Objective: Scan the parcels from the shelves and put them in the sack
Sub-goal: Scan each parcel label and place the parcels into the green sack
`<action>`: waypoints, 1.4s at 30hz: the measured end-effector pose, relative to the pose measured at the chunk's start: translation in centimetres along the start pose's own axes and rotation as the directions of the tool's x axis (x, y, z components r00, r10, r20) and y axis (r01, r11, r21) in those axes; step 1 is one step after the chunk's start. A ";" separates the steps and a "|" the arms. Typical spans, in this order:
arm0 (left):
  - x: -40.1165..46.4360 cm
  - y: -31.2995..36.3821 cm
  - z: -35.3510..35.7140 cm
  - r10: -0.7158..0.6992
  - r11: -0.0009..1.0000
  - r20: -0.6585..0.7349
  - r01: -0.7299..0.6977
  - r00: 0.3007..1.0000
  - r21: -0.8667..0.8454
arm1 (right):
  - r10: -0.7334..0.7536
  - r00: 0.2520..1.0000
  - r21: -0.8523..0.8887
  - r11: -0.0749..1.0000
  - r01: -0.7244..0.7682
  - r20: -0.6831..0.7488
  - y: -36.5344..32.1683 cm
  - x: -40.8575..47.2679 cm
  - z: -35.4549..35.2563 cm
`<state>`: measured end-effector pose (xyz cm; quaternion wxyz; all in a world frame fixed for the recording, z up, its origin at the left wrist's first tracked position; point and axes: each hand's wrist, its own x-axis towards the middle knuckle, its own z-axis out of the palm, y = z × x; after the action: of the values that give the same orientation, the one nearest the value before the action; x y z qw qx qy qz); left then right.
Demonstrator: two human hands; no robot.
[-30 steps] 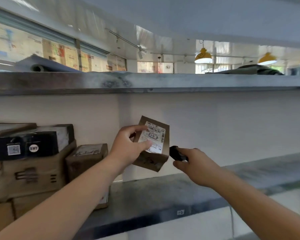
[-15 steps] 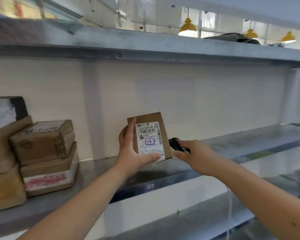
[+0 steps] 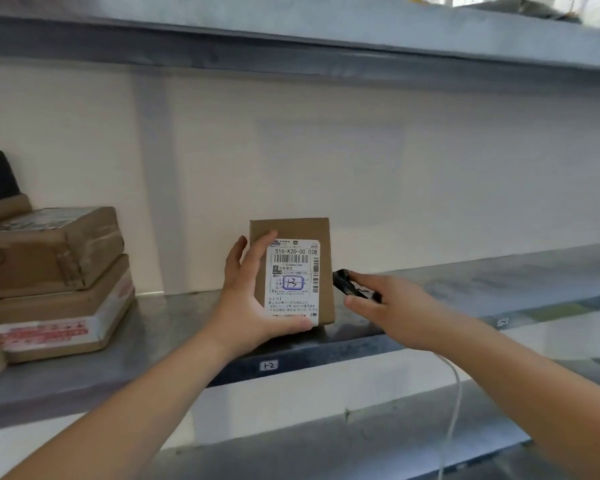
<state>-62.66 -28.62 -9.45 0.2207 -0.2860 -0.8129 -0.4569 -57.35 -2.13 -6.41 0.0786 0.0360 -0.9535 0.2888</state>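
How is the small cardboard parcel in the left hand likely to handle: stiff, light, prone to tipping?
The small cardboard parcel looks stiff: its edges stay straight under the left hand. It is probably light, since one hand alone holds it upright. Stood on its narrow end on the shelf, it might tip easily.

Small brown cardboard parcel (image 3: 291, 271), upright, white barcode label facing near, hand-marked "13". Held above the grey metal shelf (image 3: 465, 285). Two larger brown parcels (image 3: 54, 282) stacked far left on it.

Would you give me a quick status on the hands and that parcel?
Left hand grips small parcel, label facing camera. Right hand holds scanner beside it. Nothing between them.
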 end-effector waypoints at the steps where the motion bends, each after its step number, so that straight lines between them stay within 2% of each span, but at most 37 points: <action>1: 0.1 0.0 0.0 0.004 1.000 -0.005 -0.004 1.000 -0.001 | -0.005 1.000 -0.004 1.000 0.005 0.004 0.0 0.1 0.0; 6: -0.1 -0.2 0.2 0.006 1.000 -0.033 -0.006 0.999 0.002 | -0.028 1.000 0.069 0.997 0.028 0.010 0.2 -0.7 -0.3; 10: -0.2 -0.6 -0.1 0.053 0.996 -0.043 -0.050 0.998 0.068 | -0.011 1.000 0.097 0.995 0.011 -0.004 -0.9 -2.6 -0.5; 17: -0.1 -1.3 -1.4 0.110 0.988 0.002 -0.109 0.994 0.113 | 0.049 0.998 -0.041 0.998 -0.050 -0.028 -5.8 -7.3 0.5; 24: -0.2 -1.5 -1.8 0.148 0.986 0.027 -0.150 0.989 0.069 | 0.126 0.992 -0.086 0.988 -0.127 -0.020 -10.3 -12.2 2.7; 36: -0.3 -1.4 -2.7 0.181 0.982 0.086 -0.185 0.980 0.046 | 0.286 0.957 -0.273 0.918 -0.287 -0.046 -14.0 -18.2 4.1; 42: -0.3 -1.2 -2.8 0.160 0.985 0.096 -0.165 0.983 0.047 | 0.320 0.947 -0.282 0.906 -0.314 -0.028 -14.1 -19.7 4.6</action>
<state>-62.91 -31.66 -8.99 0.2275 -0.3657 -0.8083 -0.4014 -36.98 -15.95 -5.86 0.0261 -0.1282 -0.9787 0.1581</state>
